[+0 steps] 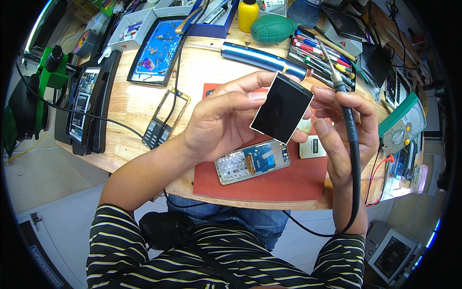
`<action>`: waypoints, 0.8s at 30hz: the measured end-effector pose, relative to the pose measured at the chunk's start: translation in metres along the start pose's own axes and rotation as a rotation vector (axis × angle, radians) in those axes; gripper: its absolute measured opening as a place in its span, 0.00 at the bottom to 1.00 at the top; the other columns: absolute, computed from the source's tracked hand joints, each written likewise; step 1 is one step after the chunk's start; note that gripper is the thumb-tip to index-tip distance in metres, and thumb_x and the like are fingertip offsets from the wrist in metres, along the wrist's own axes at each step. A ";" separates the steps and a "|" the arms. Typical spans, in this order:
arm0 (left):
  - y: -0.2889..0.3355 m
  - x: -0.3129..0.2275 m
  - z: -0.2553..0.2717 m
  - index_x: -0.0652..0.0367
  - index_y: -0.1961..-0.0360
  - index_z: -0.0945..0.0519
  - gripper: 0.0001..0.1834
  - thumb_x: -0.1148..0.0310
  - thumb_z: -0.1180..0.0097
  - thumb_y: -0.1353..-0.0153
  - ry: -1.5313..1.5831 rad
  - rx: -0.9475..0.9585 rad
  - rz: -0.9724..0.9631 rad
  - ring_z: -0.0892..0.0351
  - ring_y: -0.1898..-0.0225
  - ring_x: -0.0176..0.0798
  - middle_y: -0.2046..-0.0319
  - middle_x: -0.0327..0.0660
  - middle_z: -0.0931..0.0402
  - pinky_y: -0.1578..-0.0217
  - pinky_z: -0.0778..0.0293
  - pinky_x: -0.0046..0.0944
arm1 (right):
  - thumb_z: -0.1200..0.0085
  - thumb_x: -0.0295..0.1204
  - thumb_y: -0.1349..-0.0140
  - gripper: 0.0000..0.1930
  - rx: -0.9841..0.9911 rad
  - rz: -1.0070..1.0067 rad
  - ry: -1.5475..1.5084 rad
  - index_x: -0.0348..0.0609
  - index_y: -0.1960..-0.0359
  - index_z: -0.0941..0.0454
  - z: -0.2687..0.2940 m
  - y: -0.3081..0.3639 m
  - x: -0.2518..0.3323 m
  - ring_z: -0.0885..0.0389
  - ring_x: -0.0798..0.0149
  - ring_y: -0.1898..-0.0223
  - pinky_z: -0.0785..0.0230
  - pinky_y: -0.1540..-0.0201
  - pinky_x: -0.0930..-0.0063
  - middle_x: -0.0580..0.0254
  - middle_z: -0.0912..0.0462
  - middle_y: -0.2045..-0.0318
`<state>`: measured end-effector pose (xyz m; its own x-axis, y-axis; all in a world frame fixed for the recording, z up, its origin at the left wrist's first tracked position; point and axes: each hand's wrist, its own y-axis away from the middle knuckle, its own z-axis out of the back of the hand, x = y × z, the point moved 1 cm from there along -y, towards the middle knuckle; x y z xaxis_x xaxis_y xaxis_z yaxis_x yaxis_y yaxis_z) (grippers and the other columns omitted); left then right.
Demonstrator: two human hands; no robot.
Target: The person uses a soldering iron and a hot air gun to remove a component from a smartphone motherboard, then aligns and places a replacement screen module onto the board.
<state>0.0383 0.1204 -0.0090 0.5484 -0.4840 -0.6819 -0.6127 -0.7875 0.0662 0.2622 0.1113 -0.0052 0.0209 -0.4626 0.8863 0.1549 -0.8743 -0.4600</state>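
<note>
A small black phone display [282, 108] with a thin pale edge is tilted above the work mat. My left hand [214, 115] grips it by its left side, thumb on the front and fingers behind. In my right hand [340, 154] a soldering iron [351, 126] stands with its tip pointing up and away. The fingertips of that hand are at the display's right edge; whether they press on it I cannot tell. Below the display, an opened phone body [252, 162] with a blue circuit board lies on the red mat [260, 187]. A white phone battery [312, 147] sits right of it.
Left of the mat lies a phone frame with keypad [166, 118], crossed by a black cable. Farther back are a blue parts tray [159, 50], a blue cylindrical tool [260, 59], a green air blower [274, 29] and several pens [320, 55]. A green multimeter [402, 127] stands at right.
</note>
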 end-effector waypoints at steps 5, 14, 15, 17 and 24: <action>-0.004 0.001 0.005 0.69 0.34 0.35 0.30 0.58 0.54 0.29 0.017 0.028 -0.028 0.11 0.60 0.57 0.44 0.65 0.22 0.52 0.15 0.50 | 0.36 0.19 0.38 0.21 -0.004 -0.027 -0.003 0.34 0.44 0.27 0.000 -0.001 0.004 0.15 0.61 0.49 0.24 0.45 0.68 0.45 0.14 0.50; -0.004 0.005 0.007 0.72 0.46 0.24 0.22 0.61 0.54 0.29 -0.023 -0.168 0.011 0.15 0.74 0.41 0.59 0.54 0.17 0.80 0.20 0.33 | 0.40 0.16 0.35 0.19 -0.005 -0.194 -0.182 0.35 0.44 0.29 0.002 -0.003 0.001 0.12 0.63 0.57 0.18 0.51 0.71 0.49 0.16 0.54; -0.004 0.006 0.007 0.71 0.47 0.23 0.22 0.61 0.54 0.28 -0.097 -0.215 0.016 0.15 0.74 0.39 0.60 0.53 0.17 0.80 0.21 0.32 | 0.40 0.15 0.35 0.19 0.012 -0.222 -0.187 0.35 0.44 0.29 0.000 -0.002 0.000 0.12 0.63 0.57 0.18 0.51 0.71 0.50 0.16 0.54; -0.005 0.005 0.006 0.70 0.48 0.22 0.25 0.55 0.56 0.24 -0.204 -0.232 -0.004 0.16 0.73 0.35 0.63 0.50 0.16 0.80 0.21 0.30 | 0.39 0.16 0.36 0.20 0.029 -0.291 -0.218 0.35 0.44 0.29 -0.003 -0.001 0.000 0.12 0.65 0.58 0.18 0.52 0.73 0.51 0.17 0.54; -0.002 0.004 -0.004 0.62 0.38 0.27 0.29 0.57 0.35 0.32 -0.426 -0.231 -0.010 0.16 0.64 0.30 0.57 0.44 0.16 0.74 0.24 0.26 | 0.39 0.17 0.36 0.22 0.032 -0.362 -0.224 0.34 0.42 0.30 -0.007 0.001 -0.002 0.13 0.66 0.58 0.18 0.55 0.75 0.50 0.18 0.53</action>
<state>0.0441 0.1184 -0.0092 0.2423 -0.3141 -0.9179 -0.4399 -0.8789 0.1846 0.2555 0.1106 -0.0080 0.1731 -0.0804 0.9816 0.2218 -0.9679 -0.1184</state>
